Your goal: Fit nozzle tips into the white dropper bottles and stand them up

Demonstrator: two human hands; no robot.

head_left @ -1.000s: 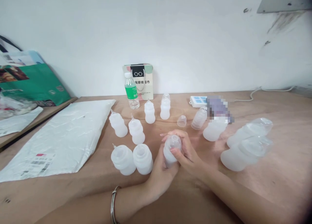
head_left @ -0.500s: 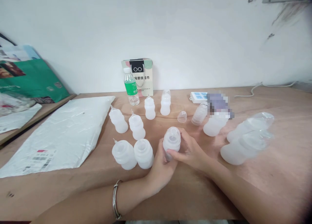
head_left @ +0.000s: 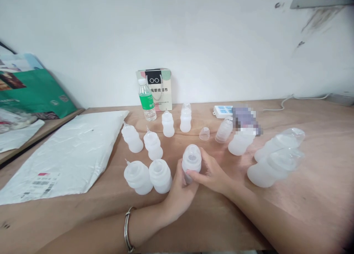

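Note:
Between my two hands stands a small frosted squeeze bottle [head_left: 191, 162] with a clear domed cap over its top. My left hand [head_left: 181, 193] is wrapped round its lower left side. My right hand [head_left: 211, 173] grips it from the right, thumb across the front and fingers behind. Just left of my left hand are an open-necked bottle [head_left: 160, 176] and another bottle [head_left: 138, 177] with a thin spout sticking out behind it. A loose clear cap [head_left: 204, 134] rests on the table beyond my hands.
Several more bottles stand farther back, one a capped bottle [head_left: 186, 117]. Capped bottles [head_left: 269, 169] are at the right. A white mailing bag [head_left: 69, 150] covers the left of the table [head_left: 221, 224]. Behind are a water bottle [head_left: 147, 101], a paper bag [head_left: 163, 88] and a power strip [head_left: 222, 112].
The whole view has shifted slightly, so things appear a little farther left. Both hands keep their hold on the capped bottle, with hardly any change in grip.

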